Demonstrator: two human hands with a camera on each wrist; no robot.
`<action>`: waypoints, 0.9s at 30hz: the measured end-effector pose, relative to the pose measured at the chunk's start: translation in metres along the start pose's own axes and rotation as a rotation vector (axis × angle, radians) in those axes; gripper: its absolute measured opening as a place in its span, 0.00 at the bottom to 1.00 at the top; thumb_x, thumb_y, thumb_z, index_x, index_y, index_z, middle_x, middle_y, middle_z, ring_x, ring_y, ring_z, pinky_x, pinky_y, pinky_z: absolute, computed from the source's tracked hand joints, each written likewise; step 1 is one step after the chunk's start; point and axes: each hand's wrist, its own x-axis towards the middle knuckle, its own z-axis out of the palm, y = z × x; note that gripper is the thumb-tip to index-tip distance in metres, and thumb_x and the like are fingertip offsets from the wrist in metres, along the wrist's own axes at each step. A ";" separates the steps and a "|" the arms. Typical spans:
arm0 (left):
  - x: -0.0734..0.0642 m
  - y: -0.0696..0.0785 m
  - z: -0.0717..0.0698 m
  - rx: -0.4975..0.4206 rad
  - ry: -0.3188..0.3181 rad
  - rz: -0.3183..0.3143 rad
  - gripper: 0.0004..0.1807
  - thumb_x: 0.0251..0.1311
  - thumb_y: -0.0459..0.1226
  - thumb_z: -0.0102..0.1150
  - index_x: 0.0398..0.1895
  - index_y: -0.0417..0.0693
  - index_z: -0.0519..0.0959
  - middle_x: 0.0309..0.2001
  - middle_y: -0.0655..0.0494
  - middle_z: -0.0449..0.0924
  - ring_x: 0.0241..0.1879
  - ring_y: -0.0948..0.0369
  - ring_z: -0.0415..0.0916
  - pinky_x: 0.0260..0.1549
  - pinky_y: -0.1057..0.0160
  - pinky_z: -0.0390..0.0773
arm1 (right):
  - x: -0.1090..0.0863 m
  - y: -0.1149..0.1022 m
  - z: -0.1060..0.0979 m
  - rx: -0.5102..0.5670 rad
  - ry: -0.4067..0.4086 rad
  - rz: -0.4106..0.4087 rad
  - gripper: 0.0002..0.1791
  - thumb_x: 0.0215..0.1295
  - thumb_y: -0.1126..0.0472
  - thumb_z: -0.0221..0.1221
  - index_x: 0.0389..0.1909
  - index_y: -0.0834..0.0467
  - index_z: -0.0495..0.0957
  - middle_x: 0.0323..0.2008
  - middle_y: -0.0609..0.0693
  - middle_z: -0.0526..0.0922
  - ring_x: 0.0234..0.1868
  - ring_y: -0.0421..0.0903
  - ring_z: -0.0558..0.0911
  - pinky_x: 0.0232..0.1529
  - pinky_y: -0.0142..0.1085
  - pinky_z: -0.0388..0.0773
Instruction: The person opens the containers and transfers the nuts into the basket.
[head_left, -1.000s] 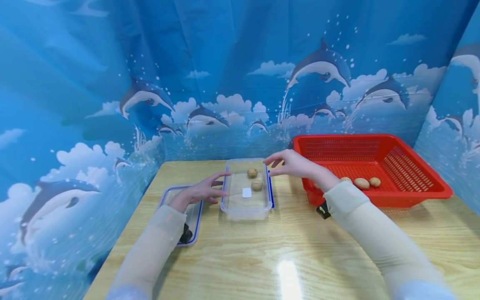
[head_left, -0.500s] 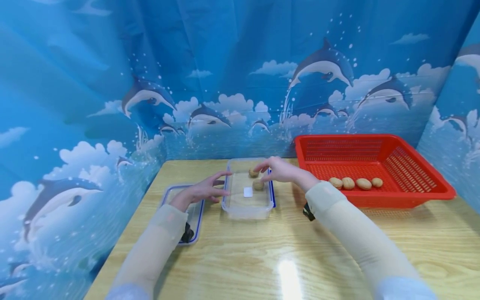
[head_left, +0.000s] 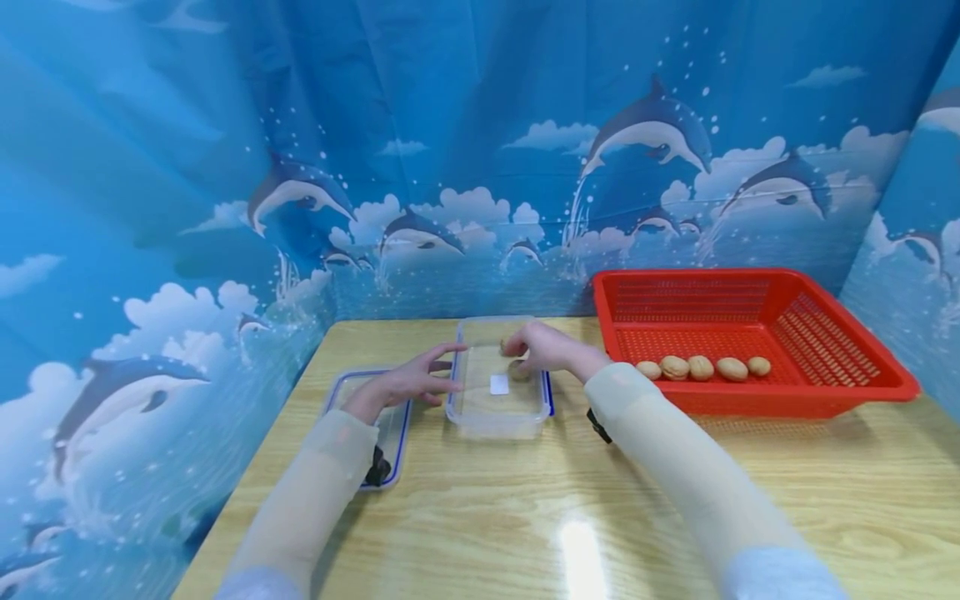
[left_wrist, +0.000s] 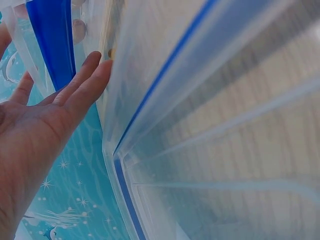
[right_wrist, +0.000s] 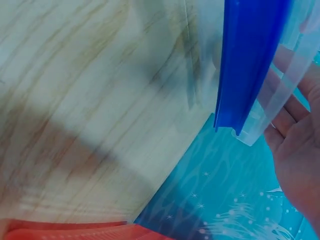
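Two walnuts lie in a clear plastic box in the middle of the table. My right hand reaches over the box's right side with its fingers bent down at the walnuts. The farther walnut is mostly hidden behind those fingers, and whether they pinch one cannot be made out. In the right wrist view the fingers sit behind a blue locking flap and the clear wall. My left hand, fingers spread and relaxed, stays at the box's left side and holds nothing; fingertips are at the wall.
At the right stands a red plastic basket with several walnuts along its near side. A clear lid-like tray with a blue rim lies under the left forearm. A dolphin-print curtain hangs behind the wooden table.
My right hand has moved left and down from the box's right edge to the walnuts inside it. The left hand has stayed at the box's left side.
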 end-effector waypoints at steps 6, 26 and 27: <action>0.000 0.000 0.000 -0.005 0.002 0.000 0.39 0.64 0.37 0.62 0.74 0.66 0.56 0.76 0.42 0.43 0.72 0.44 0.48 0.50 0.49 0.77 | 0.003 0.003 0.004 -0.044 0.007 0.047 0.20 0.59 0.69 0.65 0.54 0.66 0.80 0.50 0.58 0.82 0.49 0.53 0.81 0.50 0.41 0.77; -0.001 -0.001 0.001 0.008 -0.001 0.018 0.39 0.65 0.38 0.61 0.75 0.65 0.54 0.76 0.43 0.43 0.72 0.44 0.48 0.51 0.48 0.77 | 0.015 -0.013 0.027 0.026 -0.014 0.068 0.16 0.60 0.69 0.65 0.50 0.65 0.81 0.44 0.54 0.84 0.46 0.48 0.82 0.50 0.39 0.78; -0.001 -0.001 0.001 0.006 0.000 0.018 0.39 0.65 0.37 0.61 0.75 0.65 0.54 0.76 0.42 0.43 0.72 0.44 0.48 0.51 0.48 0.77 | 0.016 -0.014 0.027 0.016 -0.014 0.067 0.16 0.59 0.69 0.65 0.49 0.65 0.81 0.43 0.54 0.85 0.46 0.48 0.82 0.50 0.39 0.77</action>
